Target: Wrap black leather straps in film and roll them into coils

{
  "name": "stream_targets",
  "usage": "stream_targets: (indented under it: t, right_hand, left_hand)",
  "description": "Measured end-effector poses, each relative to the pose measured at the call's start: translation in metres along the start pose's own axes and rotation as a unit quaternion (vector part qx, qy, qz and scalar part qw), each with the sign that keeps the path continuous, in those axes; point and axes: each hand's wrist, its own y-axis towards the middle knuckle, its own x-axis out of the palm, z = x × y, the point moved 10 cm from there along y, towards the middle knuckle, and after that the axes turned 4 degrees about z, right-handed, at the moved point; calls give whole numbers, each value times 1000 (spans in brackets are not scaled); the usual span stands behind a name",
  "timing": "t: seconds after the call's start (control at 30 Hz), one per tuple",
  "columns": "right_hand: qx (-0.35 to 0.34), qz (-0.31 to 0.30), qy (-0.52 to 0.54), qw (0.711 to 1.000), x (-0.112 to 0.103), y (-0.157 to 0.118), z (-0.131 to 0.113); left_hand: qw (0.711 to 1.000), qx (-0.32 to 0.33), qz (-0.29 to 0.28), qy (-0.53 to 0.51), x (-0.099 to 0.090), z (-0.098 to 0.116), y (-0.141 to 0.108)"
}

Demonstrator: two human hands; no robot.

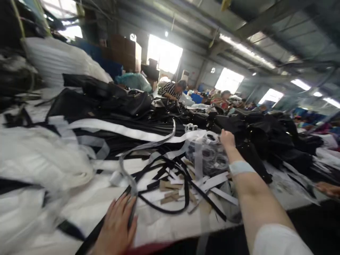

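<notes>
My left hand (118, 217) lies flat at the table's near edge, fingers stretched out over a dark strap. Beside its fingertips a grey strip (126, 173) curves away across the table. My right arm reaches forward, and my right hand (227, 139) is closed at the upper right edge of a clear plastic bag (207, 154) that shows round, ring-like shapes. What its fingers grip, if anything, is hidden. A wide white strip (127, 130) runs from the left to the bag. Between my hands lie a looped black strap (170, 211) and brown and white offcuts (171, 191).
Piles of black bags or fabric (106, 97) span the table's far side. White sheeting (39, 156) is heaped at left. Another person's hand (329, 188) shows at the right edge. A person in a striped top (170, 89) bends over work farther back.
</notes>
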Motion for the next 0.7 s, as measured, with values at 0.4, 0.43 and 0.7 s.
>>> stream_targets:
  t: [0.4,0.43,0.7]
  right_hand:
    - [-179,-33,419,890,-36,-360,-154]
    - [-155,-73,441,881,-30,-380,-160]
    - [138,-383,705,581,-8,-427,-177]
  left_hand:
    - [968,-146,-117,-169,3,-5,1]
    - [964,-155,-119,-179,3,-6,1]
    - [858,-136,-207,-450,-93,68,21]
